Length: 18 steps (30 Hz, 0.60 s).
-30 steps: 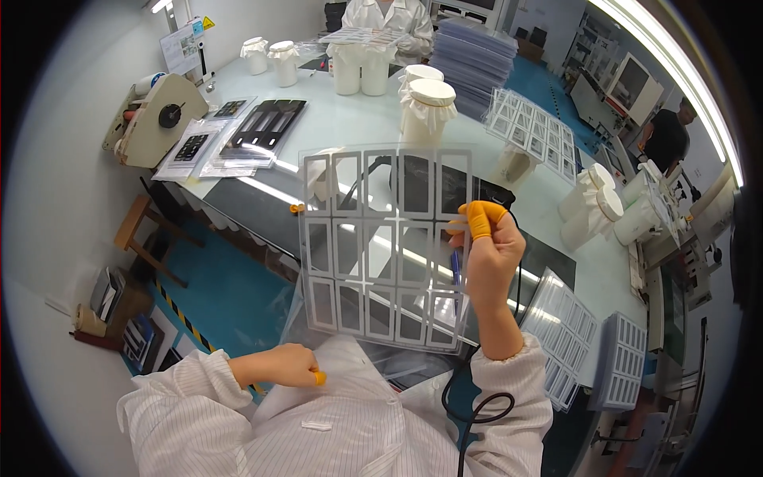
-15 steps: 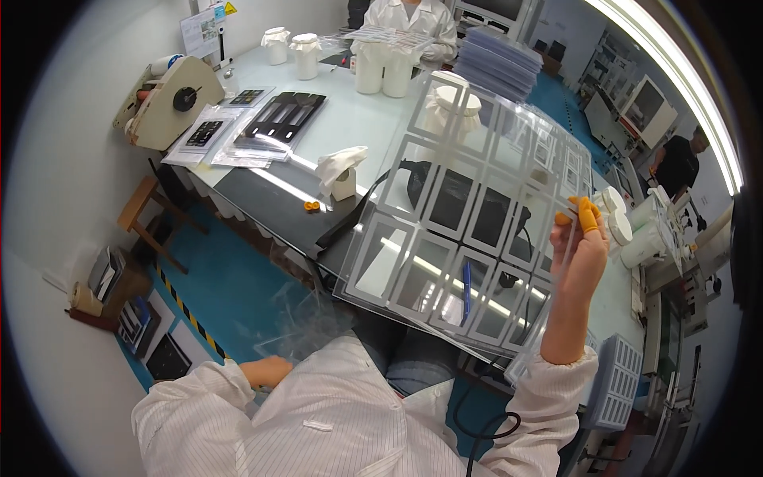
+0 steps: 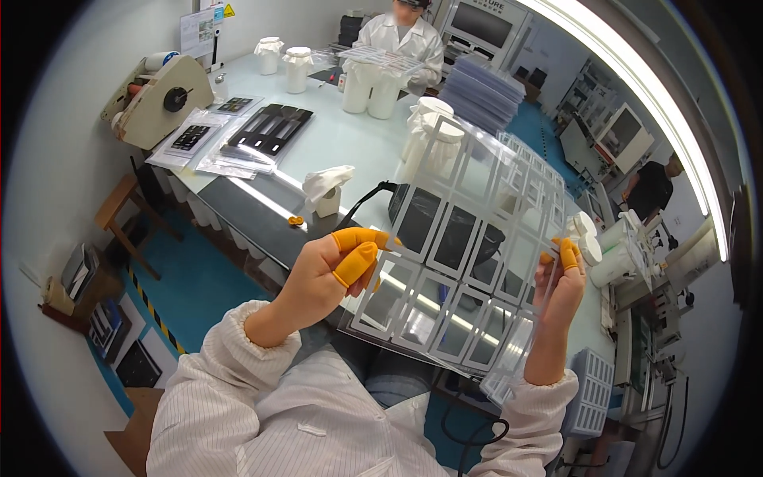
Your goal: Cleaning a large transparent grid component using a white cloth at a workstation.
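Note:
A clear plastic tray sheet (image 3: 449,274) with rows of pale-rimmed rectangular windows is held up tilted over the near side of the table. My left hand (image 3: 314,278), in orange finger cots, pinches its left edge between thumb and forefinger. At the opposite edge my right hand (image 3: 559,282), also in orange finger cots, grips the sheet with thumb and fingers. Through the windows show a black object (image 3: 469,230) on the table and reflections of the ceiling light. Some of the fingertips are hidden behind the sheet.
Left of the sheet stand a white tissue holder (image 3: 326,195) and small orange finger cots (image 3: 296,221). Black panels (image 3: 270,131) lie farther back. White cloth-covered jars (image 3: 298,70) and stacked clear trays (image 3: 481,91) line the far side, where a co-worker in white (image 3: 401,40) sits.
My left hand has come up from low at the left and taken hold of the sheet's left edge. Loose clear film seen near that hand earlier no longer shows. The view has shifted slightly.

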### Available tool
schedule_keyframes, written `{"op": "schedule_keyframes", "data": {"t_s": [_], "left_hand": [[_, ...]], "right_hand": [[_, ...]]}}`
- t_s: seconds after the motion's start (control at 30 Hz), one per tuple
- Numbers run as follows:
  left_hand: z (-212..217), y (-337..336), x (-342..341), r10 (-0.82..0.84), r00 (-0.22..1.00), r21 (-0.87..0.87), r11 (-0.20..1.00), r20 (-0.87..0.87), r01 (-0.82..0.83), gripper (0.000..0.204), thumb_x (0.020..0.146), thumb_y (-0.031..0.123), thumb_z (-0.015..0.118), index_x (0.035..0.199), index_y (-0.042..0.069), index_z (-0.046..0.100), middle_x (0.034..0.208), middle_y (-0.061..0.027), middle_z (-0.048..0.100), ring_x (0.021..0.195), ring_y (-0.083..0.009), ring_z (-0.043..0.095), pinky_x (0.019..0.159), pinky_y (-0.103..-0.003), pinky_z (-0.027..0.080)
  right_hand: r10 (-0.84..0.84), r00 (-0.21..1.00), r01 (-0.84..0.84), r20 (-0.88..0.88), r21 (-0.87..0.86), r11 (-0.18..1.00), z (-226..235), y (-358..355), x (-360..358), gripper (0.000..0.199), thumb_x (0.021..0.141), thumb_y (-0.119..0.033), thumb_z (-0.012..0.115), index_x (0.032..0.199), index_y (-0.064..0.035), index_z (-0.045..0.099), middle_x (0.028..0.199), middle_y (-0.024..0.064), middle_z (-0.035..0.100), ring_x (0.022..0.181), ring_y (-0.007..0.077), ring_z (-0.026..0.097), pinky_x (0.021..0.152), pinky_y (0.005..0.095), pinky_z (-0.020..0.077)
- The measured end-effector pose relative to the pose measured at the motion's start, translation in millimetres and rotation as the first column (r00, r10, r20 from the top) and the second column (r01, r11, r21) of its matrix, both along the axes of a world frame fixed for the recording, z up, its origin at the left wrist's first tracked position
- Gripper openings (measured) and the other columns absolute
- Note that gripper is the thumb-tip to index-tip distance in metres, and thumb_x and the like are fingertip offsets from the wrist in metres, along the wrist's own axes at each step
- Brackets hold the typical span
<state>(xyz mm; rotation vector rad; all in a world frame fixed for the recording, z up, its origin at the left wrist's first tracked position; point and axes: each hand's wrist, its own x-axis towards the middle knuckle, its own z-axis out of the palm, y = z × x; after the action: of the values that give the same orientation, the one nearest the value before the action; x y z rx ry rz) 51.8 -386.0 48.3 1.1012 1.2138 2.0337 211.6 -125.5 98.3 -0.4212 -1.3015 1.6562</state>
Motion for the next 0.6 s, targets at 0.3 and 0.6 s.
{"op": "schedule_keyframes", "data": {"t_s": [0.3,0.6], "left_hand": [[26,30,27,0.441,0.592,0.244,0.890,-0.674,-0.385,0.019,0.075,0.005,0.063,0.091,-0.005,0.060,0.059,-0.0052,0.054,0.042,-0.0119,0.047,0.043,-0.018,0.038],[16,51,57,0.644,0.142,0.536,0.723,-0.752,-0.435,0.018,0.066,0.002,0.065,0.080,-0.006,0.056,0.053,-0.0056,0.046,0.041,-0.0164,0.046,0.040,-0.024,0.040]], "right_hand": [[-0.647,0.761,0.312,0.041,0.852,0.421,36,-15,14,0.021,0.084,-0.011,0.053,0.101,0.0011,0.053,0.094,0.0074,0.054,0.081,0.0119,0.050,0.071,0.0227,0.0398],[-0.566,0.822,-0.024,0.057,0.998,0.065,68,-90,-26,0.026,0.070,-0.013,0.068,0.069,0.0007,0.045,0.070,0.0094,0.047,0.066,0.0243,0.042,0.059,0.0346,0.0355]]}}
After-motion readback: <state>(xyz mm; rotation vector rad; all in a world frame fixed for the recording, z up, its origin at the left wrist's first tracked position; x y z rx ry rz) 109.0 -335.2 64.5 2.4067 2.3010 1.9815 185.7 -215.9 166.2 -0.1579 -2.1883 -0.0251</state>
